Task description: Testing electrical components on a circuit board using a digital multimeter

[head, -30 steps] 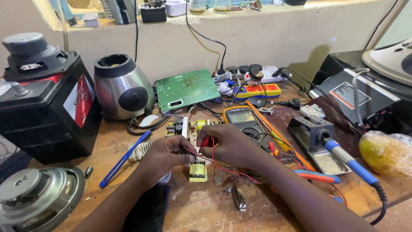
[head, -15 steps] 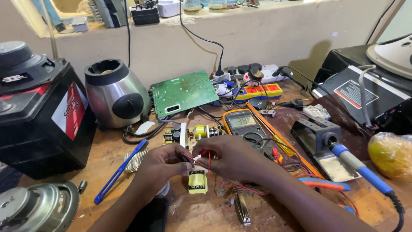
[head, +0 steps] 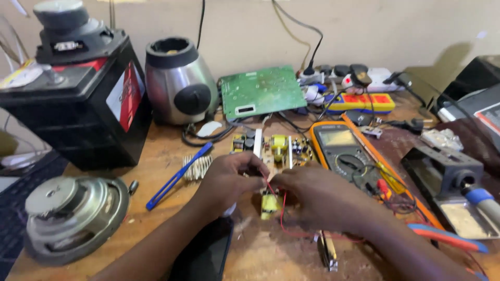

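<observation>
My left hand [head: 229,179] and my right hand [head: 317,195] meet over the wooden workbench [head: 161,218], fingertips pinched together on thin red wires [head: 282,216]. The wires run down beside a small yellow transformer [head: 270,204] lying just below my fingers. Right behind my hands lies a small power circuit board [head: 276,148] with yellow and black parts. An orange multimeter [head: 344,151] sits to the right of that board, close to my right hand.
A black battery box [head: 88,99], a steel blender base [head: 179,83] and a green circuit board [head: 260,91] stand at the back. A loudspeaker [head: 73,211] lies front left, a blue tool [head: 177,177] beside it. A soldering station [head: 442,174], power strip [head: 354,78] and phone [head: 205,252] are nearby.
The view has dropped and shifted, bringing my hands closer to centre. Both hands stay pinched together on the red wires above the yellow transformer, shifting only slightly.
</observation>
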